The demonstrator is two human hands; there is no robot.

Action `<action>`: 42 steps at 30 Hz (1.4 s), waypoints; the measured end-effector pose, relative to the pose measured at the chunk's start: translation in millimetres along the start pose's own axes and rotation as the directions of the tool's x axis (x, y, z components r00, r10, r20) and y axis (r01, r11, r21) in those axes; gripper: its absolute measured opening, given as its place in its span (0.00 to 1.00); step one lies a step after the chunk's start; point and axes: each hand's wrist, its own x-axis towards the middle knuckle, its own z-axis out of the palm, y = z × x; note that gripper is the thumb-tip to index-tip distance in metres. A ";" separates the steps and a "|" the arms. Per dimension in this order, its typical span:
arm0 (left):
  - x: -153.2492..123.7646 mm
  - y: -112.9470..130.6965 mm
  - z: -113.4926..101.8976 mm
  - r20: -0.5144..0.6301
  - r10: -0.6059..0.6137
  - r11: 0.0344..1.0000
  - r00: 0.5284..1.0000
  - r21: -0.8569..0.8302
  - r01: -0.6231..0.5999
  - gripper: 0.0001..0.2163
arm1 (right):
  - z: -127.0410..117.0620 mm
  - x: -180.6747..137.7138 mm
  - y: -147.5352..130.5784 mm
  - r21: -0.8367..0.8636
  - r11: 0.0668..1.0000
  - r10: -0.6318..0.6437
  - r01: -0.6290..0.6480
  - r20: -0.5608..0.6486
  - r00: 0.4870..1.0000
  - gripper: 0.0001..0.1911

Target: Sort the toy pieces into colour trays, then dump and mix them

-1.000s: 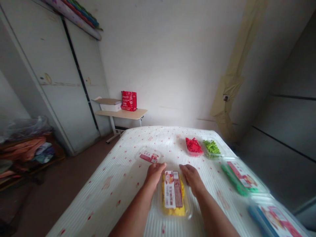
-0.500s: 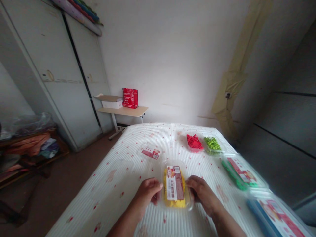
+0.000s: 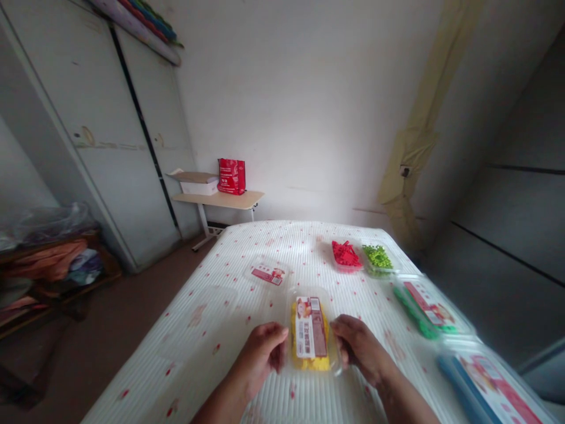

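Observation:
A clear plastic box (image 3: 311, 333) with yellow pieces inside and a printed label on its lid lies on the bed in front of me. My left hand (image 3: 267, 347) grips its left edge, thumb on top and fingers curled beneath. On the opposite edge, my right hand (image 3: 356, 344) holds the box in the same way. Beyond it to the left is a loose clear lid (image 3: 267, 272) with a red and white label. A faint clear plastic piece (image 3: 203, 312) lies left of my left hand.
Open boxes of red pieces (image 3: 346, 255) and light green pieces (image 3: 378, 258) stand at the far right. Nearer on the right are lidded boxes of green (image 3: 419, 312) and blue (image 3: 459, 383) contents. A small table (image 3: 238, 199) bears a red bag (image 3: 232, 176) by the wall.
Both hands stay on the box with the yellow pieces, shifting only slightly. The whole view has moved a little; the other boxes keep their places.

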 end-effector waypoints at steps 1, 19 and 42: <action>-1.4 -0.4 -0.6 0.010 0.003 1.000 1.000 -0.007 -0.003 0.17 | -1.0 -1.2 1.8 0.007 1.000 -0.008 0.008 0.005 1.000 0.18; -24.5 6.9 -4.6 0.076 0.056 0.964 0.996 0.257 -0.074 0.14 | -13.1 -25.2 3.0 -0.064 0.988 -0.136 0.142 0.092 0.986 0.16; -20.3 4.2 -6.5 0.066 0.071 0.971 0.995 0.226 -0.084 0.15 | -12.9 -19.6 15.9 0.057 0.992 -0.116 0.110 0.105 0.988 0.14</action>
